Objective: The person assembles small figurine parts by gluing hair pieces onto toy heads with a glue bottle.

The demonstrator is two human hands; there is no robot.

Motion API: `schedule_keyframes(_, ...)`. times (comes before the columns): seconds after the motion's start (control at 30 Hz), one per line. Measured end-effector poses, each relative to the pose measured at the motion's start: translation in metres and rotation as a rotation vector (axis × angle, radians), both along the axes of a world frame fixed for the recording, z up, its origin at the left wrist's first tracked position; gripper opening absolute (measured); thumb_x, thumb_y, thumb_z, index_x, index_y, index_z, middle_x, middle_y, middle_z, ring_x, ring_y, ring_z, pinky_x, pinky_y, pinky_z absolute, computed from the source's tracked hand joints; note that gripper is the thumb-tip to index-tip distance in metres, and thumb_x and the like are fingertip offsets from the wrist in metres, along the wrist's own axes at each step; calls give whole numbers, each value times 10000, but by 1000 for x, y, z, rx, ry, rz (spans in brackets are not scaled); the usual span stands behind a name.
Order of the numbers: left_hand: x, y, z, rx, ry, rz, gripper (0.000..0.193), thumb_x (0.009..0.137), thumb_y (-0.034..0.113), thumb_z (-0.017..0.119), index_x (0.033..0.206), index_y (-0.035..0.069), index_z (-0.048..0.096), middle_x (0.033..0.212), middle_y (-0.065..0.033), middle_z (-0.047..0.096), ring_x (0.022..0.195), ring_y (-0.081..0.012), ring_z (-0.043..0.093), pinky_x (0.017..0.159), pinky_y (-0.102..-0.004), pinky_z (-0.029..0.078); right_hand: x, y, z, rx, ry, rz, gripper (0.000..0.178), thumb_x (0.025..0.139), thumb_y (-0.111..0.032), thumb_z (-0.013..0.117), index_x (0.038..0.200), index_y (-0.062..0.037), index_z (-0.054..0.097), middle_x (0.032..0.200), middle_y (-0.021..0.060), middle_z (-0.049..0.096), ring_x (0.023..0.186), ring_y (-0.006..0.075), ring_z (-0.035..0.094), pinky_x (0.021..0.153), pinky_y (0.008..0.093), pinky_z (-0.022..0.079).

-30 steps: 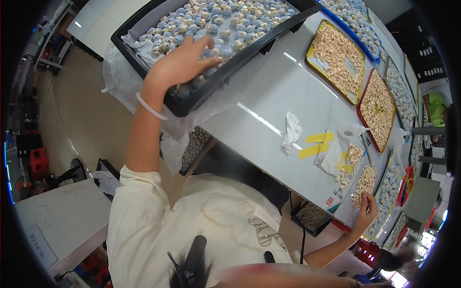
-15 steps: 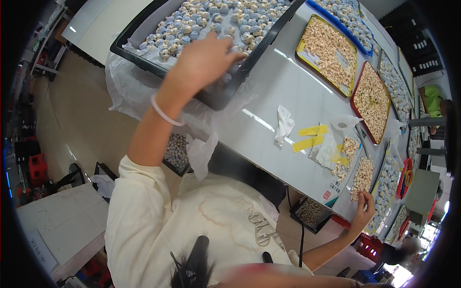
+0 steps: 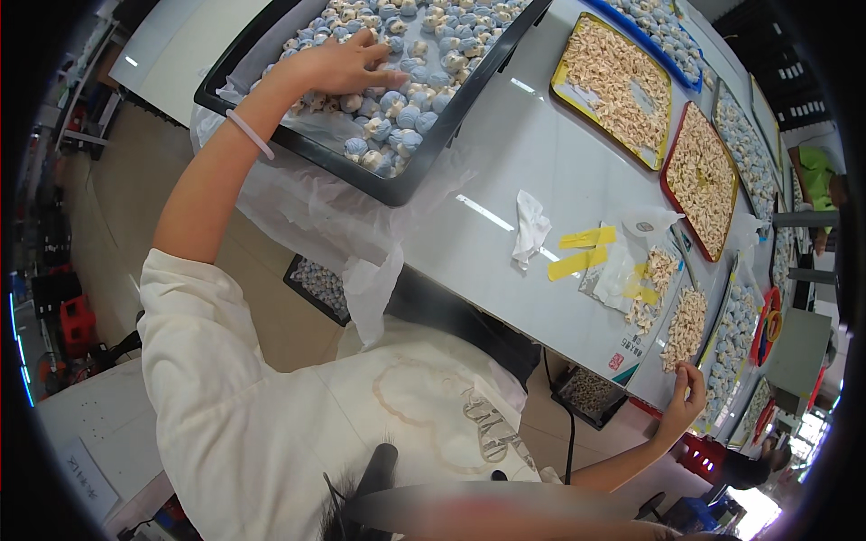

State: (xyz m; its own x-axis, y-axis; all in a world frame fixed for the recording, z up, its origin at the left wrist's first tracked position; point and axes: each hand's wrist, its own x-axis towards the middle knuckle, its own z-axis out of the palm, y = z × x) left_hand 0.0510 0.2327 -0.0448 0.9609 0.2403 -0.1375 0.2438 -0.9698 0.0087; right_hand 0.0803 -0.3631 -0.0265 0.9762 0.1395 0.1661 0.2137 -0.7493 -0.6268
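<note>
My left hand (image 3: pixel 341 68), with a pale band at the wrist, reaches palm down into a large black tray (image 3: pixel 424 187). Its fingers are spread among small round blue-and-cream figurines (image 3: pixel 397 122), and I see nothing held. Pale lining paper (image 3: pixel 311 135) shows under the figurines. At the right, my right hand (image 3: pixel 689 397) has thumb and forefinger pinched together. Its fingertips touch the lower end of a heap of small beige pieces (image 3: pixel 684 326); whether a piece is between them is too small to see.
A yellow tray (image 3: pixel 561 90) and a red tray (image 3: pixel 669 194) hold beige pieces. Blue-rimmed tray (image 3: pixel 695 86) holds figurines. Crumpled tissue (image 3: pixel 532 225), yellow tape (image 3: pixel 582 261) and a white squeeze bottle (image 3: pixel 651 222) lie on the table. Below are dark bins (image 3: pixel 317 287) (image 3: pixel 591 397).
My left hand has moved left and away from the tray's near corner, its fingers now spread. Figurines that were blurred there now lie still in that corner. My right hand stays at the beige heap.
</note>
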Motion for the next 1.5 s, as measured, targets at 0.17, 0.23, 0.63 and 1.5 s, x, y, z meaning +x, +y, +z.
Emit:
schedule_keyframes(0.17,3,-2,20,-308,185,103,634,712,637,461,1012,87,554,1064,-106,483,859,-246,546,796,-351,424,-2,-2,-2,21,4,-27,129,827,-78,509,839,35,571,799,65,577,761,127,521,722,234,414)
schedule_keyframes(0.23,-1,-12,30,-481,243,150,590,721,603,482,962,74,582,927,-68,540,799,-196,543,698,-274,442,-2,-4,-4,2,5,-32,131,825,-80,512,839,36,570,800,66,577,757,127,523,719,234,411)
schedule_keyframes(0.63,-3,-56,30,-524,-159,-113,386,814,421,482,871,43,536,768,-79,540,616,-184,510,568,-298,413,7,10,0,-36,-3,3,127,819,-85,516,824,30,570,782,61,579,739,123,513,700,230,395)
schedule_keyframes(1.5,-13,-33,76,-234,98,107,321,831,377,475,968,91,527,781,-93,538,741,-229,531,666,-317,411,5,4,5,-45,-8,-10,104,816,-56,506,819,30,563,782,56,567,740,121,500,699,232,384)
